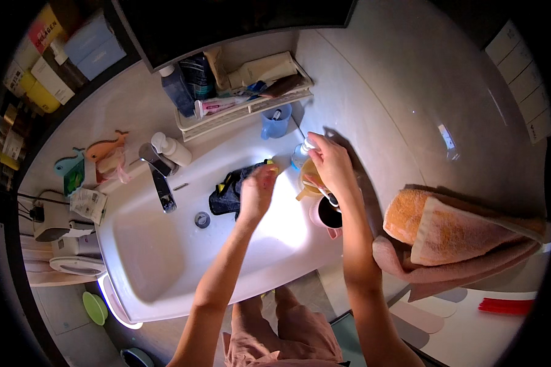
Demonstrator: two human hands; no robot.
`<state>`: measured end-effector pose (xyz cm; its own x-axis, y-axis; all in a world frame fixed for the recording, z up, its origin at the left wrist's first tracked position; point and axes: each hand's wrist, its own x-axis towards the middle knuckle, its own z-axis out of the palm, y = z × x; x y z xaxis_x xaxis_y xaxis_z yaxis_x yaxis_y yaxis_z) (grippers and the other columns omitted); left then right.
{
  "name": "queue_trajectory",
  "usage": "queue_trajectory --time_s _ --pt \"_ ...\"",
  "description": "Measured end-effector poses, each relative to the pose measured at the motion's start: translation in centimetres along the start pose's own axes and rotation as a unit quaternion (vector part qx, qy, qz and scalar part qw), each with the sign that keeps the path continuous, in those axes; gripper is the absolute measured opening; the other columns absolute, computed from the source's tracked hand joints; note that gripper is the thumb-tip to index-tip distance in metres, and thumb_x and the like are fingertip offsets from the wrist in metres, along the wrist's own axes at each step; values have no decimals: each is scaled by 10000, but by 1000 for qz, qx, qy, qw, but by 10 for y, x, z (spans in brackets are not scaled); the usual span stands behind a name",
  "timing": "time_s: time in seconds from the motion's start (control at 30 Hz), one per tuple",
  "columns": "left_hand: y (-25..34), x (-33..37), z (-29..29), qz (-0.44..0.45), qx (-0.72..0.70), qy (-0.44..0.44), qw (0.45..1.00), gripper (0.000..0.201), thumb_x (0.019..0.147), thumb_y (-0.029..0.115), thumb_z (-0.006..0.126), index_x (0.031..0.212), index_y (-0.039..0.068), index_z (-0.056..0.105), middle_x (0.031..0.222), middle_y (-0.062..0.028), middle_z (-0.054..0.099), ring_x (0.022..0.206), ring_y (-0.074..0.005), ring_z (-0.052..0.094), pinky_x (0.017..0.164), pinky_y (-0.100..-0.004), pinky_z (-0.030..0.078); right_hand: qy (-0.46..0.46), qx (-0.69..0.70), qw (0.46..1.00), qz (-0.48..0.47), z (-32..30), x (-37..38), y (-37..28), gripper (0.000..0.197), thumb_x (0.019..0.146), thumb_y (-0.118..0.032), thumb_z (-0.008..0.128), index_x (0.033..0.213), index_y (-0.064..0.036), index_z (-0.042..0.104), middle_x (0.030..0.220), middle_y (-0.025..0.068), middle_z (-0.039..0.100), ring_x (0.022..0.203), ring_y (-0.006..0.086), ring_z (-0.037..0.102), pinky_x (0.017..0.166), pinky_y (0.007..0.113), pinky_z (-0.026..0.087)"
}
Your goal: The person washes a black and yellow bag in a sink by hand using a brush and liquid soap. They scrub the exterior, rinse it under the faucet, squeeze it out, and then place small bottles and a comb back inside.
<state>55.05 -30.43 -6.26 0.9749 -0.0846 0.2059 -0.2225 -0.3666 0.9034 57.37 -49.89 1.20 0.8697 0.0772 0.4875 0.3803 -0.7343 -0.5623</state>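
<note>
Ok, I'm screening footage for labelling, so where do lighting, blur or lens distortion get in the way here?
Head view: glare washes out the sink right of the dark bundle; head view: the left hand looks slightly blurred; head view: a shadow darkens the wall beside the right hand; head view: fisheye bends straight edges, and the corners go black.

Two hands (259, 189) (332, 164), one faucet (161, 186) and three cups (275, 128) (305, 175) (315, 215) (seemingly, two part-hidden) are in view.

Dark bundle (223, 199) in white sink (144, 260)
</note>
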Motion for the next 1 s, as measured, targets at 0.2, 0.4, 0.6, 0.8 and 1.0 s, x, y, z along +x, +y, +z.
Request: queue_trajectory --time_s 0.2,0.4,0.6,0.8,1.0 --pt "-59 -28 -38 -2 336 -32 941 789 758 283 721 1446 223 337 1365 -118 447 1281 -354 379 984 -563 343 -56 1 994 96 -11 14 -29 140 889 -55 585 1024 -30 555 780 173 627 640 287 646 415 397 452" --pt "-76 -11 -36 64 282 22 957 458 748 141 706 1172 115 536 951 -90 590 932 -302 562 815 -421 461 104 -57 992 47 -28 20 -71 218 874 -55 616 1088 -36 574 987 172 639 832 325 654 688 395 522" --pt "-7 20 -21 81 230 70 967 527 664 139 732 1170 107 588 914 -105 578 881 -311 583 765 -411 497 169 -71 982 36 -32 27 -78 255 866 -24 615 1117 -23 574 1002 166 635 837 325 656 696 382 542" --pt "10 62 28 124 200 57 970 502 684 149 721 1172 105 611 960 -114 578 888 -315 592 758 -403 510 167 -99 981 24 -30 22 -65 251 866 -18 615 1115 -17 581 1005 169 637 857 330 654 700 369 547" --pt "3 68 49 231 315 -84 917 363 718 208 690 1074 140 667 1212 -38 560 1203 -229 456 960 -429 383 166 -115 979 10 -26 21 -58 242 854 -14 626 1091 -31 581 961 139 638 834 317 648 693 385 534"
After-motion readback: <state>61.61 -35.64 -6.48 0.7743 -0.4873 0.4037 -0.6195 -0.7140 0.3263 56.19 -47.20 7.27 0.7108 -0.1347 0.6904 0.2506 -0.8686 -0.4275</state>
